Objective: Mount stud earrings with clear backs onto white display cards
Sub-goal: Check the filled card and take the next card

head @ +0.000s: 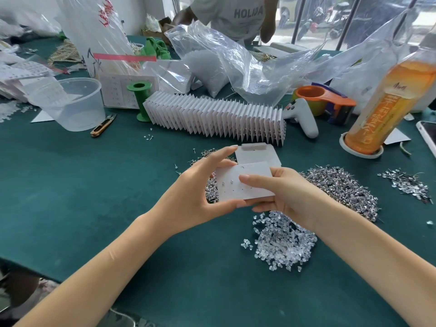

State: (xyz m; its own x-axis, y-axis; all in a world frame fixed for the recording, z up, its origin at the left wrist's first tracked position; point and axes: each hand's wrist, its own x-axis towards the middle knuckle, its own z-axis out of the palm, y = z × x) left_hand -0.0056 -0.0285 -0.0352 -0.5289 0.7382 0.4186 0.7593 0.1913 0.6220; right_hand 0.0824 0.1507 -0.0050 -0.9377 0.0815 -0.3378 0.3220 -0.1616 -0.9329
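Observation:
A white display card (pixel 253 177) is held above the green table between both hands. My left hand (pixel 200 185) grips its left edge, thumb under the bottom edge and fingers arched over the top. My right hand (pixel 280 190) holds the right side, with its thumb lying across the card's face. Two stud earrings (pixel 227 182) sit in the card's upper left holes, and several holes beside them are bare. A pile of stud earrings (pixel 342 187) lies to the right. A heap of clear backs (pixel 280 241) lies under my right wrist.
More blank cards (pixel 257 154) lie just behind the hands. A long row of filled cards (pixel 217 116) stands further back. An orange drink bottle (pixel 387 107), a tape dispenser (pixel 325 100), a clear tub (pixel 70 102), snips (pixel 102 125) and plastic bags crowd the far side. A person stands behind.

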